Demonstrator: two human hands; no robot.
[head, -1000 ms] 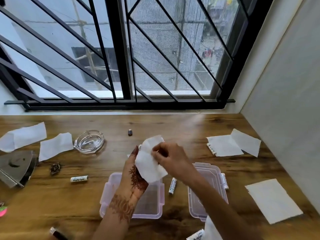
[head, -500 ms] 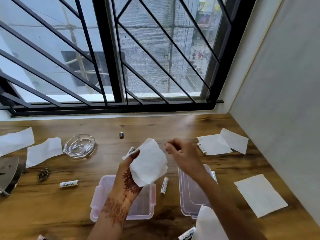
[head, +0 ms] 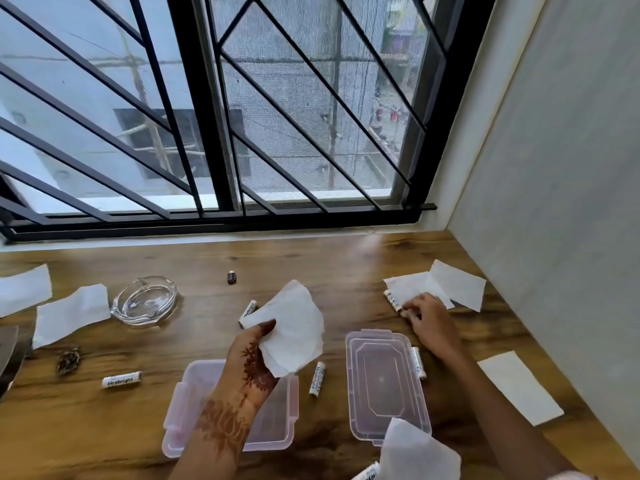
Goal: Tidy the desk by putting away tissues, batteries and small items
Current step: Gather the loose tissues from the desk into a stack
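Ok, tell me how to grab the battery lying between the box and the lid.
Pinch the battery mid-body from above, fingers on its two long sides. It lies flat on the desk, ends pointing near and far, with bare wood either side before the box and the lid, so the round flanks are free.

Crumpled white tissue (head: 291, 329) pinched upright in left hand (head: 254, 362), above the open clear box (head: 194, 393). Box lid (head: 384, 379) lies flat just to the right. White batteries lie on their sides: one (head: 248, 314) behind the held tissue, one (head: 317, 379) between box and lid, one (head: 418, 362) at lid's right edge, one (head: 122, 380) far left. A fifth (head: 393, 301) touches right hand (head: 427, 320), partly under overlapping tissues (head: 446, 285).
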